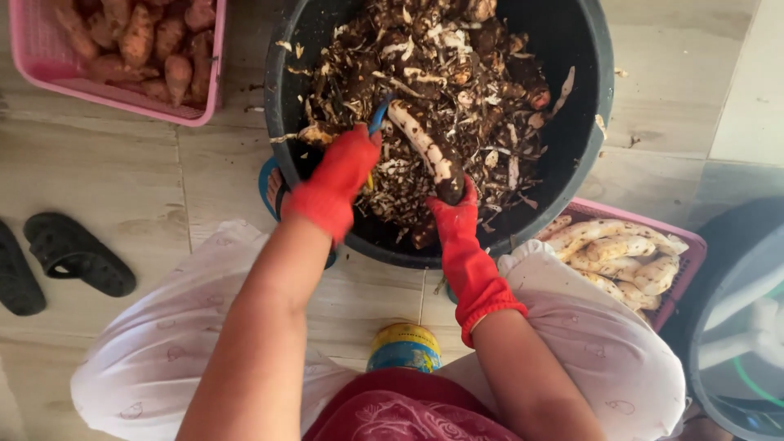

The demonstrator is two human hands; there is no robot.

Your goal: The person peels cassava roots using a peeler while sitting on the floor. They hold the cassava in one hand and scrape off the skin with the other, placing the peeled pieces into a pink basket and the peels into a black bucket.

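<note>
Over peel-filled black tub [584, 122], gloved hands peel root [425, 151].

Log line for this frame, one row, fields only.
left hand: red glove, grips blue peeler | right hand: holds half-peeled root | over black tub of peelings | peeled roots in pink basket at right

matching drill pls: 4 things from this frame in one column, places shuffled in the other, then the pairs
Things:
1. unpeeled sweet potatoes
2. peeled roots
3. black sandals
4. peelings

Places:
A. on the floor tiles at far left
B. in the pink basket at top left
C. in the big black tub
D. in the pink basket at right, beside the knee

Pairs: 1-B, 2-D, 3-A, 4-C
</note>
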